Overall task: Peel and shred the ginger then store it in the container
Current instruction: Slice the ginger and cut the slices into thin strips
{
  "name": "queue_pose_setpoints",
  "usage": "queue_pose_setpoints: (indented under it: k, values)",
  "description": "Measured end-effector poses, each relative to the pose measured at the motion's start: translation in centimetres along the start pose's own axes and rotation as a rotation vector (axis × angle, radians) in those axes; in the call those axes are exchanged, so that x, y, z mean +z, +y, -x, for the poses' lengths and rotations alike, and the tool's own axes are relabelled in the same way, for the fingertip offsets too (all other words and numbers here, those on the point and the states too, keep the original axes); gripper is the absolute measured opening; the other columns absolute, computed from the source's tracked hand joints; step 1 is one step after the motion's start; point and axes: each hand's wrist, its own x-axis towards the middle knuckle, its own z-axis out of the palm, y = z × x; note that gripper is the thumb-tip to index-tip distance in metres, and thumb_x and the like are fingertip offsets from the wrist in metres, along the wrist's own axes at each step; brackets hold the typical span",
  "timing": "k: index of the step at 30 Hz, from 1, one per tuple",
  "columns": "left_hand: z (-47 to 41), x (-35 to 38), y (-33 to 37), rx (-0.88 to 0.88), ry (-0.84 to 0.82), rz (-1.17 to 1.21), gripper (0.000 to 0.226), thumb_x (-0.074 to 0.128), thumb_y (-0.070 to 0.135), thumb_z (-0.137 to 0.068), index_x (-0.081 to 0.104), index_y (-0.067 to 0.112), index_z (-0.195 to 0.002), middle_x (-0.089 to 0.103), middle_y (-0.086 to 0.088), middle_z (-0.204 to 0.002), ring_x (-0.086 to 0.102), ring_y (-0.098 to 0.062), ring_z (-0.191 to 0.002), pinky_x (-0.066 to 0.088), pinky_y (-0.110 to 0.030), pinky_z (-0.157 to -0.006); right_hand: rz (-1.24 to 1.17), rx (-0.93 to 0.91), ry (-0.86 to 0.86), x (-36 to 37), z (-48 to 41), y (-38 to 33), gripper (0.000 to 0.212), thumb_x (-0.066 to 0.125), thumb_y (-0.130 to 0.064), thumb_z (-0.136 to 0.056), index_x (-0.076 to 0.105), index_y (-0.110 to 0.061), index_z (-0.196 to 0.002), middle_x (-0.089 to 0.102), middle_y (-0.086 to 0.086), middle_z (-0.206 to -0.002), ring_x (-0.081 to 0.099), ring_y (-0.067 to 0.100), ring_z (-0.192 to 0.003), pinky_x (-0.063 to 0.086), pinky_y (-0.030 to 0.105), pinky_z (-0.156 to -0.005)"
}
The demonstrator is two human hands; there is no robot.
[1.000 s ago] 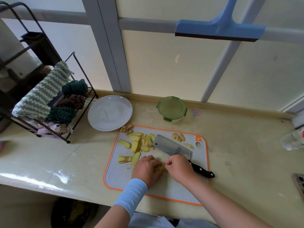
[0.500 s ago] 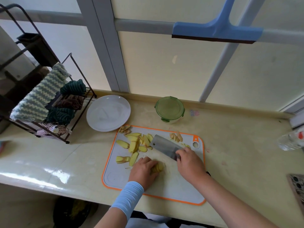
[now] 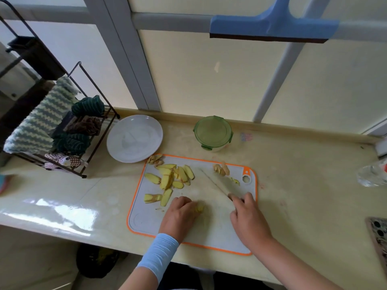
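The desk (image 3: pixel 62 210) is smooth and glossy, with bright glare left of the matt plastic cutting board (image 3: pixel 211 237). Behind the board stand a glossy white plate (image 3: pixel 134 139) and a translucent green plastic container (image 3: pixel 212 132); knitted cloths (image 3: pixel 37 126) hang on a dark metal rack (image 3: pixel 92 122).

Open counter (image 3: pixel 303 195) lay between the cutting board (image 3: pixel 209 233) and the bottle (image 3: pixel 371 176) at the right end, and along the front edge left of the board. Rack (image 3: pixel 83 176), plate (image 3: pixel 134 138) and lidded container (image 3: pixel 213 133) blocked the back edge.

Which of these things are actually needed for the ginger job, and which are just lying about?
In use: ginger slices, cleaver, cutting board, green-lidded container.
Lying about: white plate, striped cloths, bottle, blue squeegee.
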Motion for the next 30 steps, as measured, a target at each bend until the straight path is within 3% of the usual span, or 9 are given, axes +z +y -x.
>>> queue_pose_setpoints:
  k: [5,9,13,15,18,19,21,23,30]
  values:
    - [0.2,0.4,-0.7,0.260,0.072,-0.049,0.017,0.059,0.021,-0.093,0.075,0.014,-0.093,0.062,-0.001,-0.092,0.055,-0.017,-0.085,0.049,-0.025,-0.064,-0.018,0.038,-0.084,0.7,2.4,-2.3,0.028,0.060,-0.018,-0.083,0.067,-0.021,-0.110,0.053,0.006,-0.083,0.060,0.027,-0.057,0.050,0.031,-0.048]
    - [-0.1,0.9,-0.8,0.286,0.034,-0.095,0.012,0.065,0.012,-0.087,0.074,0.014,-0.094,0.061,-0.002,-0.092,0.054,-0.018,-0.083,0.050,-0.028,-0.058,0.041,0.010,-0.082,0.9,2.7,-3.4,0.027,0.054,-0.026,-0.082,0.070,-0.021,-0.103,0.056,0.002,-0.065,0.059,0.023,-0.048,0.043,0.027,-0.039]
    - [-0.2,1.4,-0.7,0.319,-0.021,-0.116,0.016,0.064,0.006,-0.082,0.074,0.013,-0.094,0.060,-0.003,-0.088,0.054,-0.021,-0.078,0.051,-0.030,-0.055,0.073,0.015,-0.132,1.2,2.6,-3.7,0.039,0.086,-0.018,-0.065,0.073,-0.022,-0.102,0.055,0.000,-0.059,0.058,0.021,-0.046,0.041,0.025,-0.038]
    - [-0.4,1.5,-0.5,0.310,-0.033,-0.113,0.016,0.073,0.003,-0.078,0.074,0.013,-0.092,0.060,-0.003,-0.084,0.054,-0.021,-0.076,0.051,-0.031,-0.055,0.070,0.031,-0.174,1.3,2.9,-4.0,0.041,0.086,-0.018,-0.067,0.072,-0.023,-0.106,0.056,0.001,-0.062,0.059,0.022,-0.049,0.043,0.027,-0.041]
    - [-0.5,1.6,-0.2,0.280,-0.050,-0.129,0.024,0.085,0.002,-0.069,0.074,0.013,-0.087,0.059,-0.002,-0.080,0.054,-0.020,-0.074,0.050,-0.030,-0.056,0.024,0.061,-0.223,1.1,2.8,-4.1,0.038,0.062,-0.022,-0.092,0.062,-0.021,-0.130,0.065,0.010,-0.082,0.066,0.030,-0.075,0.051,0.036,-0.063]
    - [-0.5,1.6,-0.2,0.273,-0.048,-0.134,0.022,0.083,0.002,-0.070,0.074,0.014,-0.086,0.060,-0.001,-0.080,0.054,-0.020,-0.074,0.051,-0.030,-0.056,0.038,0.057,-0.225,0.8,2.8,-4.3,0.038,0.062,-0.022,-0.092,0.062,-0.020,-0.130,0.066,0.010,-0.082,0.066,0.031,-0.075,0.051,0.036,-0.063]
    - [-0.4,1.7,-0.2,0.258,-0.044,-0.149,0.013,0.071,0.006,-0.076,0.075,0.013,-0.085,0.062,-0.001,-0.082,0.053,-0.018,-0.078,0.052,-0.030,-0.054,0.071,0.037,-0.238,0.5,2.8,-4.8,0.042,0.084,-0.020,-0.072,0.073,-0.021,-0.113,0.060,0.003,-0.063,0.062,0.024,-0.052,0.046,0.029,-0.044]
    - [-0.3,1.8,-0.2,0.225,-0.045,-0.161,0.023,0.055,0.014,-0.079,0.077,0.014,-0.086,0.066,-0.001,-0.088,0.051,-0.017,-0.083,0.054,-0.029,-0.055,0.125,0.002,-0.213,0.7,3.1,-4.8,0.051,0.094,-0.017,-0.052,0.077,-0.022,-0.099,0.052,0.001,-0.053,0.053,0.020,-0.037,0.036,0.024,-0.033]
    - [-0.5,1.3,0.7,0.233,0.000,-0.146,0.032,0.049,0.015,-0.077,0.079,0.015,-0.088,0.071,-0.003,-0.096,0.053,-0.017,-0.094,0.057,-0.024,-0.063,0.196,0.002,-0.278,0.9,4.0,-4.0,0.069,0.095,-0.007,-0.034,0.076,-0.021,-0.099,0.049,0.001,-0.053,0.048,0.020,-0.031,0.033,0.022,-0.029]
